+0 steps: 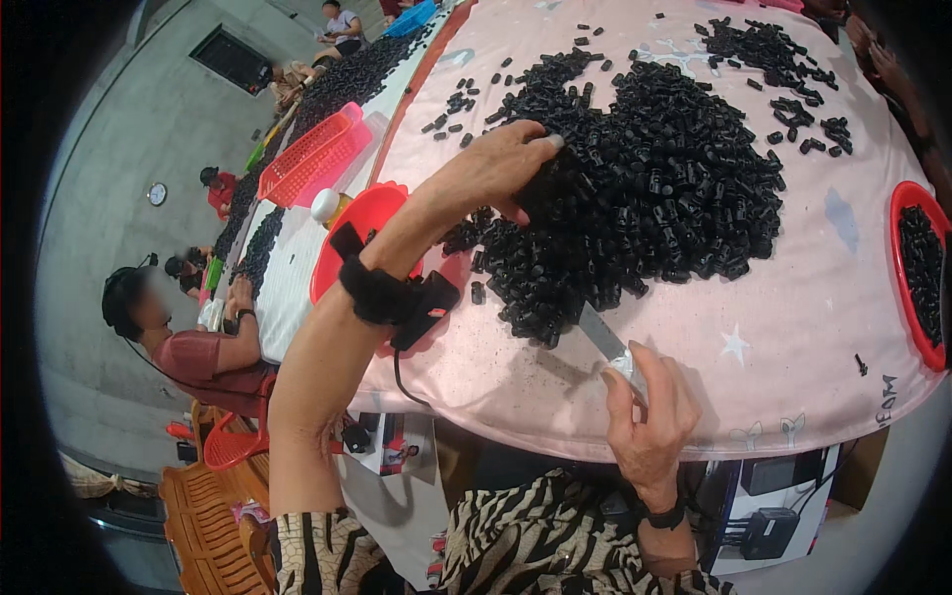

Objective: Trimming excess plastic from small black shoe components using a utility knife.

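A large heap of small black plastic parts (654,178) lies on the pink patterned cloth in front of me. My left hand (501,169) reaches over the heap's left side, thumb spread from the fingers, some fingertips hidden among the dark pieces. My right hand (650,421) grips a small knife (601,334) by its pale wrapped handle, at the heap's near edge. The flat metal blade points up and left, its tip by the lowest pieces. A black band with a small device (397,297) is strapped round my left wrist.
A red round basin (372,213) stands behind my left forearm, with a red perforated basket (312,154) beyond it. Another red basin (927,342) of small black pieces sits at the right edge. Scattered parts (769,55) lie far right. A seated person (213,347) works at the left.
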A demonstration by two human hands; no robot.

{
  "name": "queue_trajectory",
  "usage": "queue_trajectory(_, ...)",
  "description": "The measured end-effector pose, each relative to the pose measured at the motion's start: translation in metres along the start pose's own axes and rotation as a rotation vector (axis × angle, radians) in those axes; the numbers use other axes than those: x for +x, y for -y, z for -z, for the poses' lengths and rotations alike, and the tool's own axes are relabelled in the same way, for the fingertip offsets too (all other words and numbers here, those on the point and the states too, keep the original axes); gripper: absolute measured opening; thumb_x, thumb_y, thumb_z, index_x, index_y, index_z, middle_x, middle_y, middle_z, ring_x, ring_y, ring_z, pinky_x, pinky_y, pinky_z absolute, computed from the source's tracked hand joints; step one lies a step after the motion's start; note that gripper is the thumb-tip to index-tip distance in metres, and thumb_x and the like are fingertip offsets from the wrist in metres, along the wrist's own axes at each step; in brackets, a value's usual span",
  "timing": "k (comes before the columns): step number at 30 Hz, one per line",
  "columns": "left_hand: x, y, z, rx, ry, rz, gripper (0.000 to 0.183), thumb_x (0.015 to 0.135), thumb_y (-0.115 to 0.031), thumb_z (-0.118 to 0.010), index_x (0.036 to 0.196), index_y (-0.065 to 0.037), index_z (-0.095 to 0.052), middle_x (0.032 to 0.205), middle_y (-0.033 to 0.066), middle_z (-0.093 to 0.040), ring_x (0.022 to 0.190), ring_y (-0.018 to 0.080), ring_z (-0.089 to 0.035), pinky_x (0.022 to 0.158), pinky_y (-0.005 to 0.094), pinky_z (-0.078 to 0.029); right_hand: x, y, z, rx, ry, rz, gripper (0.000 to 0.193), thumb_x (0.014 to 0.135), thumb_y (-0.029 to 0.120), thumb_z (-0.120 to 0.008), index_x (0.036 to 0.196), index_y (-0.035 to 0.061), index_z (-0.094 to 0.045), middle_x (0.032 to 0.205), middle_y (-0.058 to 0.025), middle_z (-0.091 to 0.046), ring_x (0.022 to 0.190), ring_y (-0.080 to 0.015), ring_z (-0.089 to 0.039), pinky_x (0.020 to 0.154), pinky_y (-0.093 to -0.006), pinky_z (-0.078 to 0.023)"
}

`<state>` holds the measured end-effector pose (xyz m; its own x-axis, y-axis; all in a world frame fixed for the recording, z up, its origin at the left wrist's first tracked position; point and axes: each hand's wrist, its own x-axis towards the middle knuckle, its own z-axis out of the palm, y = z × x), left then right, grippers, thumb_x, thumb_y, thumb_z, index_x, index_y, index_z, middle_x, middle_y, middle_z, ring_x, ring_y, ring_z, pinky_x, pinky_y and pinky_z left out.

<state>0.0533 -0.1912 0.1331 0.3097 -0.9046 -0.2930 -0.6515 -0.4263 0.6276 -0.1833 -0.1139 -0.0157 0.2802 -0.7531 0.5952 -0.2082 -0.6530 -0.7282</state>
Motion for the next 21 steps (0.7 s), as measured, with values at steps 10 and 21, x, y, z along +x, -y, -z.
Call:
queue_trajectory(10,0.061,0.103,0.049,1.031,-0.127,0.169,0.036,0.085,-0.029,-0.054,0.095,0.003,-0.066,0.091,0.0193,-0.068,0.087,0.0336,-0.068,0.079,0.0474,-0.052,-0.001,-0.002,0.001,0.014,-0.001,0.017,0.033,0.078,0.007,-0.072,0.106,-0.0063,-0.060,0.068,-0.0110,-0.052,0.057,-0.0232,-0.052,0.047,-0.0354,-0.039)
queue_trajectory(21,0.062,0.113,0.042,1.183,0.351,0.519,0.030,0.067,-0.021,-0.067,0.092,-0.006,-0.073,0.094,0.0117,-0.071,0.091,0.0343,-0.067,0.088,0.0510,-0.040,0.001,-0.007,0.000,0.021,-0.009,0.024,0.035,0.077,0.008,-0.074,0.105,-0.0077,-0.059,0.069,-0.0121,-0.054,0.056,-0.0236,-0.052,0.047,-0.0344,-0.039)
